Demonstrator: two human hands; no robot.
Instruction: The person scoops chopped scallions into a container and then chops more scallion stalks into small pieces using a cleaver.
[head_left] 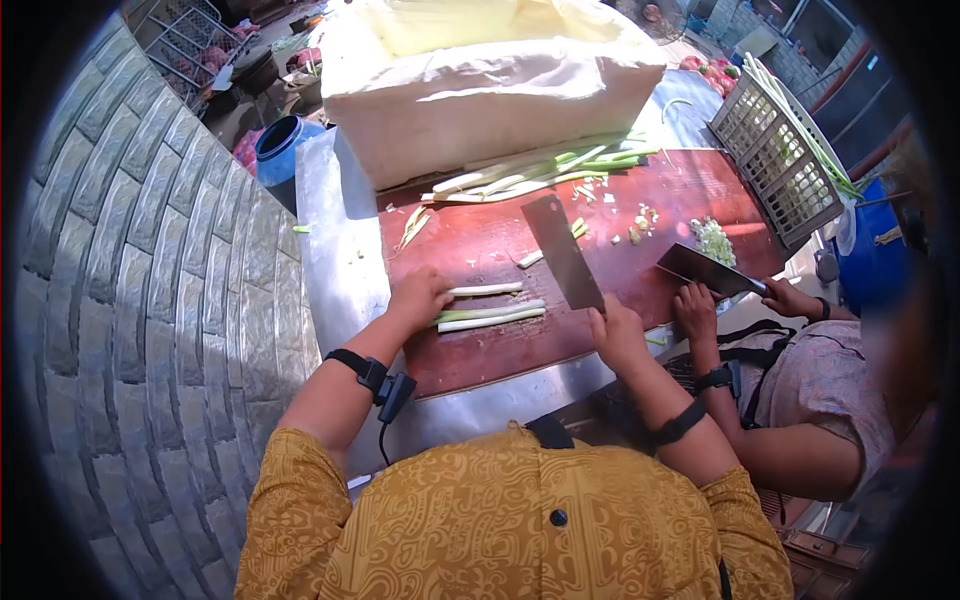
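Observation:
My right hand (620, 338) grips the handle of a cleaver (563, 250), its broad blade pointing away from me over the red board (480, 365). My left hand (420, 298) has its fingers curled at the left ends of a few cut green onion stalks (492, 315), which lie side by side on the board. Between those stalks and the blade is a bare strip of board. A short onion piece (530, 258) lies beside the blade, partly hidden by it. Farther back, a heap of long green onions (540, 175) lies along the board.
A big white box (490, 120) stands behind the board. At right a co-worker holds another cleaver (705, 268) beside chopped onion (713, 240). A plastic crate (775, 150) with green onions is at the right edge. A brick wall (170, 300) and blue barrel (285, 150) are on the left.

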